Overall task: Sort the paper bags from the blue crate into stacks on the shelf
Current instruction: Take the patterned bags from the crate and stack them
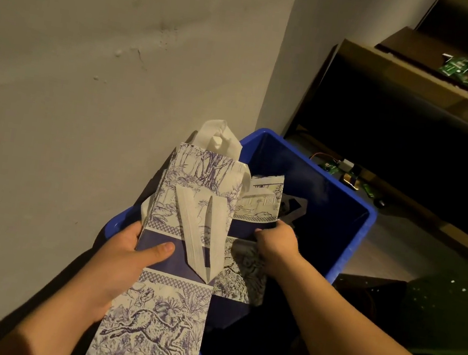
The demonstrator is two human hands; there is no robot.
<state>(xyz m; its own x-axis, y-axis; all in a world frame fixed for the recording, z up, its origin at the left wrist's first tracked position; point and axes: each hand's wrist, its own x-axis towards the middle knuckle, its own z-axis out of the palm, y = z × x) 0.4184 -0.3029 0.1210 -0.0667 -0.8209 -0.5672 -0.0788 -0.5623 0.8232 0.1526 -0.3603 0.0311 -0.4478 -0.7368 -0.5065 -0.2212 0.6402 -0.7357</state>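
Your right hand [276,238] pinches a printed bag [256,205] in the blue crate [353,225]; the shelf [422,84] lies up-right. Your left hand [123,258] clamps the long bag [165,304].

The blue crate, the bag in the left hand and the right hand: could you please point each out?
blue crate [353,225], head view, on its far right wall.
printed paper bag [158,330], head view, on the deer print.
right hand [276,238], head view, on its back.
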